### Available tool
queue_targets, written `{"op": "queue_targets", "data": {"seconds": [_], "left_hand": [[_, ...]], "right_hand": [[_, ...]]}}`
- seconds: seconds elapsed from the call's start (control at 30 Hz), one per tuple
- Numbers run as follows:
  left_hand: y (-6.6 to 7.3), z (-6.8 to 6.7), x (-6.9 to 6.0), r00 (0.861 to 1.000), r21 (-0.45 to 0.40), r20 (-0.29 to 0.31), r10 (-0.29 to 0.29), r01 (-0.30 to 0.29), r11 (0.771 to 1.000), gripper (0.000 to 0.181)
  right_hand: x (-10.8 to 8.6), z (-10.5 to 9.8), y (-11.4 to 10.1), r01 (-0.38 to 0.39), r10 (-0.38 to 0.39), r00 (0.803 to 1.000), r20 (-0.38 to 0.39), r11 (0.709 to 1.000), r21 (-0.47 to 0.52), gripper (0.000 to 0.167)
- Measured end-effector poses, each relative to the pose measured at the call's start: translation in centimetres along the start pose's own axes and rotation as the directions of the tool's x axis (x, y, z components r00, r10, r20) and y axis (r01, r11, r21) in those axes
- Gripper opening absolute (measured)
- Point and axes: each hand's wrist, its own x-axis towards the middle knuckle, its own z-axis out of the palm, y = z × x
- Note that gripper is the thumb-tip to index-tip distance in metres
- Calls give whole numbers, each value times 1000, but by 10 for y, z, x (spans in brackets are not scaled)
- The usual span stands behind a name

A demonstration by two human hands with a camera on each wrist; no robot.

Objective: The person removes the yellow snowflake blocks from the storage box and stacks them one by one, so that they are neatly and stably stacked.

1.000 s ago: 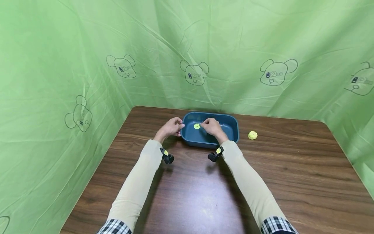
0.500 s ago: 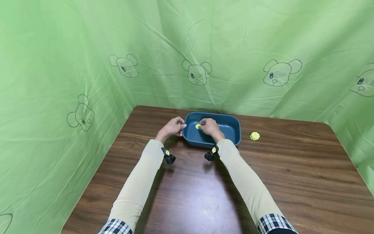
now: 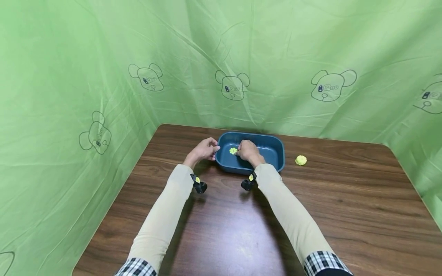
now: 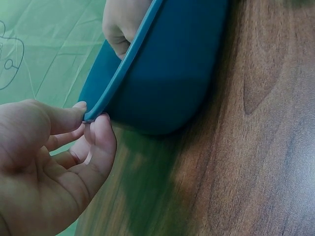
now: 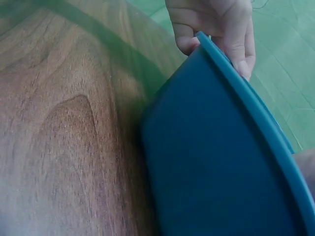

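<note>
My left hand (image 3: 204,149) pinches the left end of a dark blue rectangular basin (image 3: 238,168). In the left wrist view, the thumb and fingertips of that left hand (image 4: 59,162) grip the blue rim (image 4: 125,69). My right hand (image 3: 249,150) reaches down inside the basin, fingers bent, its thumb close to a small yellow flower-shaped piece (image 3: 233,151). That piece lies near the left end of the basin floor. The basin wall (image 5: 211,142) hides the right fingertips in both wrist views, so whether they hold anything cannot be seen.
A round, crinkled yellow object (image 3: 300,160) lies on the brown wooden table (image 3: 345,199), right of the basin. Green cloth (image 3: 276,46) with bear-face drawings hangs behind the table and along its left side.
My right hand has shifted slightly left towards the flower-shaped piece. A small dark thing seen at its fingertips half a second ago is now out of sight. The left hand stays on the rim.
</note>
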Motion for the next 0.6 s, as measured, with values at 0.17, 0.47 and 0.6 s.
{"op": "queue_targets", "data": {"seconds": [0.17,0.47,0.6], "left_hand": [[1,0,0,1000,9,-4,-2,2,1000,23],[1,0,-1,1000,7,-5,-2,2,1000,23],[2,0,-1,1000,15,-3,-8,8,1000,25]], "right_hand": [[0,2,1,39,-39,999,30,999,17,39],[1,2,0,37,-38,999,8,999,26,27],[-1,-1,1,26,-27,1000,12,998,60,27]]}}
